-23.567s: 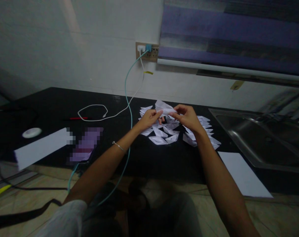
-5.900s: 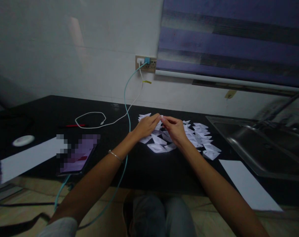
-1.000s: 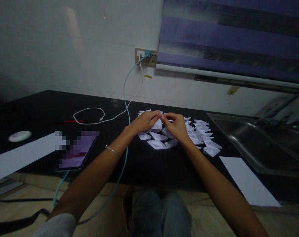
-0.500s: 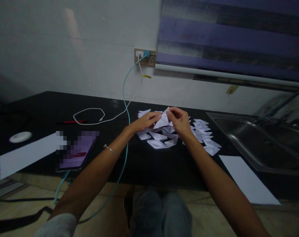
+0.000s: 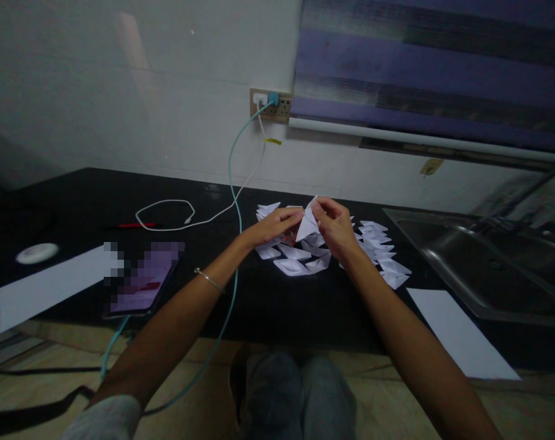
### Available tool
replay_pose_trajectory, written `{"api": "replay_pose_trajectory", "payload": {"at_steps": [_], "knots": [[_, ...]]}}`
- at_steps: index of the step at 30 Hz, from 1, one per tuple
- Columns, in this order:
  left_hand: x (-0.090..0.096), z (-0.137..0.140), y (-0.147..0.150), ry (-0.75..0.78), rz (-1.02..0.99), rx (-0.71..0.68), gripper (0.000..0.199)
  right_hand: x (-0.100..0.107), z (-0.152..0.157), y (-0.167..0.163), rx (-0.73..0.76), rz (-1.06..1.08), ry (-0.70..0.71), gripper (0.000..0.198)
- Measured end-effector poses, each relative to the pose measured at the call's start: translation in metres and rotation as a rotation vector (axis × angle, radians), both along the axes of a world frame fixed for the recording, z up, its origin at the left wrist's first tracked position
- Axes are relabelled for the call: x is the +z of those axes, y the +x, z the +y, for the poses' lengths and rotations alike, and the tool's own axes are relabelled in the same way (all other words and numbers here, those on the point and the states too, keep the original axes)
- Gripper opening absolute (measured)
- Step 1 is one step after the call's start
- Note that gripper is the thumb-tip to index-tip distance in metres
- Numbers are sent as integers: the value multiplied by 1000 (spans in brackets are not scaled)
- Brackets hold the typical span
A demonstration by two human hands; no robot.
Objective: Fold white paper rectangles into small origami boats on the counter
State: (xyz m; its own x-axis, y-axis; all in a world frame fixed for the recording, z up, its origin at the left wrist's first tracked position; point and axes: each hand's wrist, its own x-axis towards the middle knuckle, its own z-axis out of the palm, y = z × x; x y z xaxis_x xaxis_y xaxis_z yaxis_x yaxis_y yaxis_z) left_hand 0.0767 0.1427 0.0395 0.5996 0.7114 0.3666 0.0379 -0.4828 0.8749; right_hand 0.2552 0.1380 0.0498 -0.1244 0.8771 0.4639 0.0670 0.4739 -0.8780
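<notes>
Above the black counter, my two hands hold up a folded white paper piece (image 5: 308, 223), which looks like a paper boat with one corner pointing up. My right hand (image 5: 336, 225) pinches its right side between thumb and fingers. My left hand (image 5: 276, 226) is closed at its left edge, thumb and fingers pressed together. Beneath and around both hands lie several folded paper boats (image 5: 292, 267) on the counter. More paper boats (image 5: 392, 267) form a row to the right of my right hand.
A white paper strip (image 5: 458, 333) lies by the sink (image 5: 488, 269) at right. At left are another strip (image 5: 52, 287), a phone (image 5: 144, 281), a white round object (image 5: 38, 253) and a red pen (image 5: 135, 225). A teal cable (image 5: 235, 269) crosses the counter beside my left arm.
The folded paper has turned more upright and narrower to view, shifting slightly right. My left fingers have moved a little right along with it.
</notes>
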Motion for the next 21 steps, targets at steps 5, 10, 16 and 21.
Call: {"api": "replay_pose_trajectory", "payload": {"at_steps": [5,10,16,21], "knots": [[2,-5,3,9,-19,-50,34,-1,0,-2,55,140,27,29],[6,-8,2,129,86,-14,29,-3,2,-1,40,118,48,27],[7,-6,3,264,172,145,17,-12,5,-5,32,50,107,26],[-1,0,5,300,232,244,18,-15,-1,-10,-58,-159,282,25]]}}
